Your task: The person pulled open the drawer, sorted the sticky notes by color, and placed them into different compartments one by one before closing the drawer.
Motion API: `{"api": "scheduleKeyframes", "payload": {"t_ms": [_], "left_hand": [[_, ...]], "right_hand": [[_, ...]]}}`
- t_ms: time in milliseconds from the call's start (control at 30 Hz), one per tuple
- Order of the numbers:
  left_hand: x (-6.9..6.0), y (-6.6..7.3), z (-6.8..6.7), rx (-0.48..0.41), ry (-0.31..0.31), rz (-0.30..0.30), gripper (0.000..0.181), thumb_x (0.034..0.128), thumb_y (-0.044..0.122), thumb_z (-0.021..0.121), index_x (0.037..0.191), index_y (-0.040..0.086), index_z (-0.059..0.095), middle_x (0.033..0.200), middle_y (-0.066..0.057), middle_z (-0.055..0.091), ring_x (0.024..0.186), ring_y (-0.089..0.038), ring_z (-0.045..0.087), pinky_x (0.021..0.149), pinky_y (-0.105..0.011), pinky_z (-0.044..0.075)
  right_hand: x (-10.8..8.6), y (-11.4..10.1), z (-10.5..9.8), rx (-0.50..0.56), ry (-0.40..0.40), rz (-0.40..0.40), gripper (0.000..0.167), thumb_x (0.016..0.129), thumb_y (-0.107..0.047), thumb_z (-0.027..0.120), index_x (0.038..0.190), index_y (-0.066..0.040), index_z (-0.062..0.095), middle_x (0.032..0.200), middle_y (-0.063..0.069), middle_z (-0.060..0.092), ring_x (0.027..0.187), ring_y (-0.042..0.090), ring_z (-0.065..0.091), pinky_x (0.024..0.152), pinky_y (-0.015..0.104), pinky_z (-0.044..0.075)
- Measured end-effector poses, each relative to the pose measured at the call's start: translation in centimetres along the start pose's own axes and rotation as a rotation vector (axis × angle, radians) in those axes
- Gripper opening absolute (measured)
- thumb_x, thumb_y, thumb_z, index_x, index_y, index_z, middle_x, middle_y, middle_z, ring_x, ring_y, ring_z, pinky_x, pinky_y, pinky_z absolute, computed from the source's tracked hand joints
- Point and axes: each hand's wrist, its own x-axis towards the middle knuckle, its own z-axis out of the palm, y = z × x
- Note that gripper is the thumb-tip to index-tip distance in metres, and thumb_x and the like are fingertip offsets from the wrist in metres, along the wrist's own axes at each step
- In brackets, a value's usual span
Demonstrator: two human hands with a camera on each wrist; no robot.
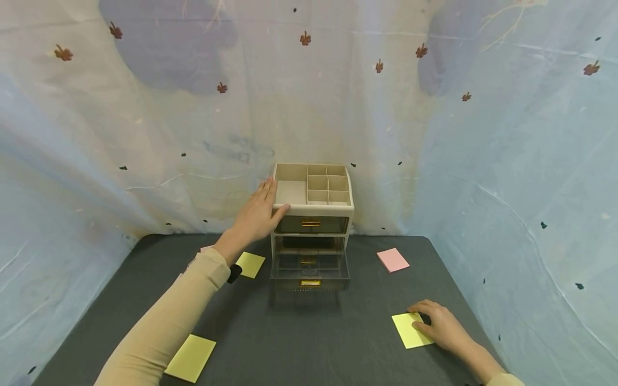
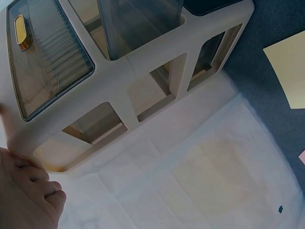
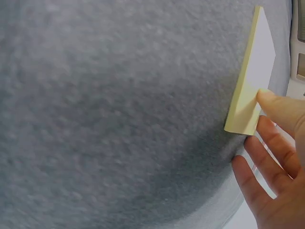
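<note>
A cream desktop organizer (image 1: 315,210) with dark see-through drawers and gold handles stands at the table's back. Its open top is split into compartments. Below the shut upper drawer (image 1: 333,224), a clear drawer (image 1: 333,284) is pulled out. My left hand (image 1: 257,213) rests against the organizer's upper left side, thumb over the front rim. On the right, my right hand (image 1: 441,324) reaches over a yellow sticky-note pad (image 1: 407,333). In the right wrist view, the thumb touches the pad's face (image 3: 259,62) while the other fingers spread beside its edge.
A pink sticky-note pad (image 1: 393,260) lies right of the organizer. On the left are a yellow pad (image 1: 250,265) near the organizer and another yellow pad (image 1: 191,358) near the front, partly behind my left sleeve. A patterned curtain (image 1: 309,107) hangs behind the dark table (image 1: 309,343).
</note>
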Motion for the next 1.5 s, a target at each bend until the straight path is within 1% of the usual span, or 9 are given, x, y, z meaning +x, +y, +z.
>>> {"api": "scheduleKeyframes", "payload": {"t_ms": [133,233,367,500,667,933,1133,1367,1500], "left_hand": [[0.0,-0.1,0.2,-0.002,0.000,0.001,0.086,0.1096,0.060,0.032,0.166,0.001,0.006,0.173,-0.020,0.005,0.160,-0.035,0.004,0.128,-0.053,0.017],[0.1,-0.1,0.2,0.005,0.001,0.001,0.086,0.1095,0.060,0.032,0.166,0.001,0.006,0.173,-0.020,0.005,0.160,-0.036,0.007,0.127,-0.054,0.019],[0.1,-0.1,0.2,0.008,0.004,-0.001,0.085,0.1095,0.060,0.032,0.166,0.001,0.007,0.173,-0.020,0.005,0.160,-0.038,0.010,0.127,-0.054,0.020],[0.1,-0.1,0.2,0.001,0.005,-0.002,0.086,0.1094,0.060,0.033,0.166,0.001,0.007,0.173,-0.019,0.005,0.160,-0.036,0.008,0.127,-0.054,0.019],[0.1,-0.2,0.4,0.003,0.009,0.002,0.086,0.1092,0.060,0.032,0.166,0.001,0.006,0.173,-0.020,0.005,0.160,-0.036,0.006,0.127,-0.054,0.018],[0.1,-0.3,0.4,-0.013,-0.003,-0.002,0.088,0.1084,0.063,0.030,0.166,0.001,0.004,0.173,-0.020,0.003,0.160,-0.037,0.004,0.127,-0.057,0.017],[0.2,-0.3,0.4,-0.008,0.007,0.002,0.086,0.1093,0.060,0.032,0.166,0.001,0.005,0.173,-0.020,0.004,0.160,-0.038,0.008,0.127,-0.055,0.018],[0.2,-0.1,0.2,-0.011,0.005,0.003,0.087,0.1092,0.061,0.031,0.166,0.001,0.005,0.173,-0.020,0.004,0.160,-0.038,0.008,0.127,-0.054,0.017],[0.1,-0.1,0.2,-0.016,-0.006,0.002,0.088,0.1091,0.061,0.031,0.166,0.000,0.003,0.173,-0.021,0.002,0.160,-0.036,0.004,0.128,-0.055,0.016]], "right_hand": [[0.3,0.6,0.0,0.013,0.015,-0.096,0.027,0.083,-0.009,0.086,0.109,-0.008,0.078,0.104,0.001,0.072,0.096,0.027,0.071,0.080,0.046,0.059],[0.5,0.9,-0.1,0.038,-0.014,-0.115,0.027,0.083,-0.008,0.085,0.109,-0.007,0.078,0.104,0.001,0.070,0.095,0.024,0.069,0.078,0.042,0.058],[0.9,1.1,-0.3,0.088,-0.088,-0.093,0.027,0.085,-0.008,0.085,0.110,-0.006,0.077,0.105,0.003,0.068,0.095,0.025,0.067,0.076,0.039,0.057],[1.1,1.1,-0.6,0.113,-0.144,-0.062,0.024,0.086,-0.010,0.085,0.108,-0.007,0.078,0.105,0.003,0.066,0.094,0.025,0.065,0.075,0.037,0.055],[1.2,0.7,-0.9,0.137,-0.172,0.005,0.021,0.085,-0.013,0.086,0.104,-0.010,0.077,0.102,0.001,0.063,0.086,0.016,0.059,0.069,0.031,0.050],[1.2,-0.2,-1.3,0.175,-0.141,0.079,0.021,0.082,-0.005,0.087,0.098,-0.010,0.074,0.095,0.001,0.060,0.080,0.009,0.053,0.065,0.026,0.046],[0.7,-0.4,-2.3,0.191,-0.101,0.101,0.019,0.084,-0.007,0.085,0.098,-0.013,0.073,0.095,-0.002,0.059,0.077,0.009,0.049,0.063,0.025,0.040],[0.1,-0.4,-3.1,0.209,-0.052,0.119,0.016,0.090,-0.005,0.079,0.102,-0.016,0.073,0.100,-0.005,0.066,0.085,0.005,0.062,0.070,0.027,0.055],[-0.1,-0.6,-3.2,0.251,-0.029,0.135,0.013,0.093,-0.005,0.077,0.103,-0.012,0.074,0.099,-0.003,0.071,0.087,0.005,0.067,0.071,0.028,0.058]]}}
